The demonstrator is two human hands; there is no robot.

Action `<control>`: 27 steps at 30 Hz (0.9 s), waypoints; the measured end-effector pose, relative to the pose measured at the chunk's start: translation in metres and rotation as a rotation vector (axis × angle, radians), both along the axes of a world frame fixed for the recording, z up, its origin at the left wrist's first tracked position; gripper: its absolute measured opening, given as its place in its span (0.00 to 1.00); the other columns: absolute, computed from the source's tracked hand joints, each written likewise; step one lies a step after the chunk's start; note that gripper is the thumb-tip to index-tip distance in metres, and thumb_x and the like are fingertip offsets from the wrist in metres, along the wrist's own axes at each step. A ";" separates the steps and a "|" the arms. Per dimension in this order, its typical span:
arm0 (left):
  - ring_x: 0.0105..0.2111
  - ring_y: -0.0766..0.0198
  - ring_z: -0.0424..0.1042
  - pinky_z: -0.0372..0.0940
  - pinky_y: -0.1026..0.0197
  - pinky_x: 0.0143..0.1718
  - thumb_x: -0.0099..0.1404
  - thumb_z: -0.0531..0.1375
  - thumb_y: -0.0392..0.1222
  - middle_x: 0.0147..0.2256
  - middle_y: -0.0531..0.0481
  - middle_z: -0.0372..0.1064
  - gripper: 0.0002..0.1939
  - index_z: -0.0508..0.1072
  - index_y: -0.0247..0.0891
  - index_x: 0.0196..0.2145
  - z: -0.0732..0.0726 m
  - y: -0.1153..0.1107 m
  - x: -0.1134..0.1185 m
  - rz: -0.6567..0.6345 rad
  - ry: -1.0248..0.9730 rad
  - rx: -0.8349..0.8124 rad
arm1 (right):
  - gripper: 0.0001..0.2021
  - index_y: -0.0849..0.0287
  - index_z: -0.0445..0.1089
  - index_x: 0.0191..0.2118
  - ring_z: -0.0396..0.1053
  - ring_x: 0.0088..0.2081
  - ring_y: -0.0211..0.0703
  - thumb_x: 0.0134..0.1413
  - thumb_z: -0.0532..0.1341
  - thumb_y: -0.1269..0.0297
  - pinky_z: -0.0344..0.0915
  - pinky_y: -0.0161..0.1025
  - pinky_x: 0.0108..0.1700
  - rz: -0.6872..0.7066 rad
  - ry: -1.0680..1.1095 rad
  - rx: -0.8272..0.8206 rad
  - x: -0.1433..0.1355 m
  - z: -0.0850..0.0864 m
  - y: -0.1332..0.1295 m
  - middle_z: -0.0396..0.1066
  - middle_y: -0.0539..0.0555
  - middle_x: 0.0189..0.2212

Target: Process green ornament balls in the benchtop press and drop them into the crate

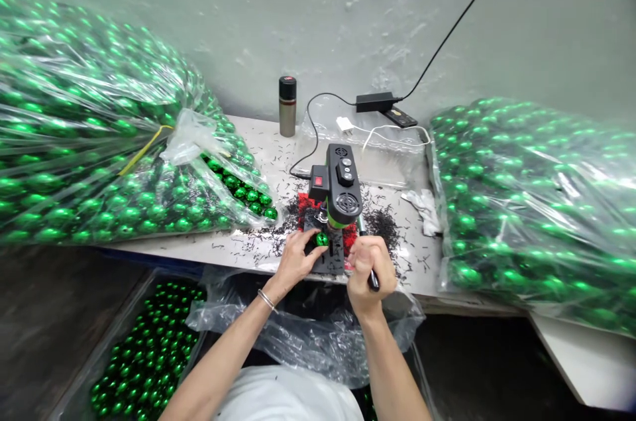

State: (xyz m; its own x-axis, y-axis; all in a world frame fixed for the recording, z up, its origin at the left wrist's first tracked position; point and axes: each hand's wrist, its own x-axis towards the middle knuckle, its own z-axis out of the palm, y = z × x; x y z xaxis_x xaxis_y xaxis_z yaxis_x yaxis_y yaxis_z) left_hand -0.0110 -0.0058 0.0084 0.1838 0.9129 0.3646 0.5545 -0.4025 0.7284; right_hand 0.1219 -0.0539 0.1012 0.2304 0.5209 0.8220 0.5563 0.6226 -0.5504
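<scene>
Between the thumb and fingers of my left hand (pixel 298 258) is a shiny green ball (pixel 322 239), held low under the head of a small black bench machine (pixel 342 182). The machine has a red switch and round vents on top. My right hand (pixel 370 268) is wrapped round the black-gripped lever (pixel 373 280) at the machine's right side. A dark base plate (pixel 328 263) lies beneath the ball, with red material at its edges. Small black scraps (pixel 380 229) are scattered on both sides.
Big clear bags of green balls lie at left (pixel 99 142) and right (pixel 527 209). A crate of green balls (pixel 149 348) stands below left. At the back are a tumbler (pixel 287 108), a power adapter (pixel 375 102) and a white plug (pixel 344 124). Clear plastic sheeting (pixel 298 335) hangs in front.
</scene>
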 end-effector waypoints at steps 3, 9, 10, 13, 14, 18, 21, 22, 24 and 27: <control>0.43 0.54 0.72 0.62 0.47 0.53 0.63 0.64 0.43 0.42 0.45 0.77 0.16 0.74 0.39 0.48 0.000 0.003 0.003 0.003 0.025 0.026 | 0.13 0.57 0.61 0.25 0.63 0.27 0.36 0.60 0.53 0.77 0.60 0.37 0.30 -0.002 -0.016 0.005 0.001 0.000 0.000 0.63 0.48 0.24; 0.45 0.54 0.74 0.59 0.44 0.57 0.62 0.65 0.45 0.44 0.44 0.77 0.16 0.74 0.40 0.47 -0.001 0.005 0.005 -0.051 0.036 0.080 | 0.13 0.57 0.60 0.25 0.63 0.27 0.36 0.59 0.52 0.77 0.60 0.36 0.29 -0.001 -0.025 0.001 0.001 0.001 -0.001 0.63 0.48 0.24; 0.45 0.54 0.74 0.59 0.43 0.58 0.62 0.65 0.46 0.44 0.44 0.77 0.16 0.74 0.40 0.47 -0.002 0.005 0.005 -0.059 0.026 0.078 | 0.13 0.57 0.60 0.25 0.63 0.27 0.36 0.59 0.52 0.77 0.60 0.36 0.29 0.002 -0.020 0.002 0.001 -0.001 -0.001 0.63 0.48 0.24; 0.46 0.53 0.74 0.59 0.42 0.58 0.62 0.65 0.46 0.44 0.44 0.77 0.16 0.75 0.41 0.47 -0.003 0.005 0.004 -0.067 0.000 0.066 | 0.12 0.57 0.60 0.26 0.63 0.27 0.36 0.60 0.52 0.76 0.60 0.37 0.30 0.018 -0.010 0.015 0.003 -0.012 0.000 0.63 0.48 0.24; 0.46 0.53 0.74 0.59 0.42 0.58 0.62 0.65 0.46 0.44 0.44 0.77 0.16 0.75 0.41 0.47 -0.003 0.005 0.004 -0.066 -0.004 0.063 | 0.12 0.57 0.60 0.26 0.62 0.27 0.36 0.60 0.52 0.75 0.61 0.37 0.31 0.023 -0.014 0.021 0.004 -0.017 0.000 0.63 0.48 0.25; 0.46 0.52 0.74 0.59 0.41 0.58 0.62 0.66 0.45 0.44 0.43 0.77 0.17 0.75 0.40 0.48 -0.002 0.004 0.004 -0.068 -0.003 0.054 | 0.13 0.56 0.59 0.26 0.63 0.27 0.36 0.63 0.50 0.69 0.65 0.42 0.36 0.020 -0.089 0.073 0.008 -0.043 0.003 0.63 0.48 0.25; 0.46 0.52 0.74 0.59 0.41 0.58 0.61 0.66 0.45 0.44 0.43 0.77 0.17 0.75 0.41 0.48 -0.002 0.004 0.004 -0.068 -0.003 0.046 | 0.14 0.56 0.59 0.27 0.64 0.26 0.37 0.65 0.48 0.67 0.67 0.45 0.40 -0.004 -0.118 0.106 0.009 -0.057 0.006 0.65 0.48 0.26; 0.46 0.52 0.74 0.59 0.41 0.58 0.61 0.66 0.45 0.44 0.43 0.77 0.17 0.75 0.41 0.48 -0.002 0.003 0.004 -0.065 -0.003 0.044 | 0.14 0.56 0.59 0.27 0.65 0.26 0.37 0.65 0.48 0.66 0.68 0.46 0.41 -0.013 -0.112 0.109 0.009 -0.061 0.007 0.65 0.48 0.26; 0.45 0.53 0.74 0.59 0.42 0.58 0.61 0.66 0.45 0.44 0.43 0.77 0.16 0.75 0.41 0.47 -0.002 0.003 0.005 -0.060 -0.003 0.046 | 0.14 0.56 0.59 0.27 0.66 0.26 0.36 0.65 0.48 0.66 0.68 0.48 0.43 -0.021 -0.092 0.118 0.008 -0.065 0.008 0.65 0.48 0.26; 0.45 0.53 0.74 0.60 0.41 0.58 0.62 0.65 0.45 0.43 0.43 0.77 0.16 0.75 0.39 0.47 -0.003 0.003 0.005 -0.063 -0.005 0.057 | 0.14 0.56 0.58 0.27 0.67 0.26 0.36 0.66 0.47 0.66 0.68 0.48 0.44 -0.007 -0.072 0.143 0.007 -0.069 0.010 0.64 0.48 0.27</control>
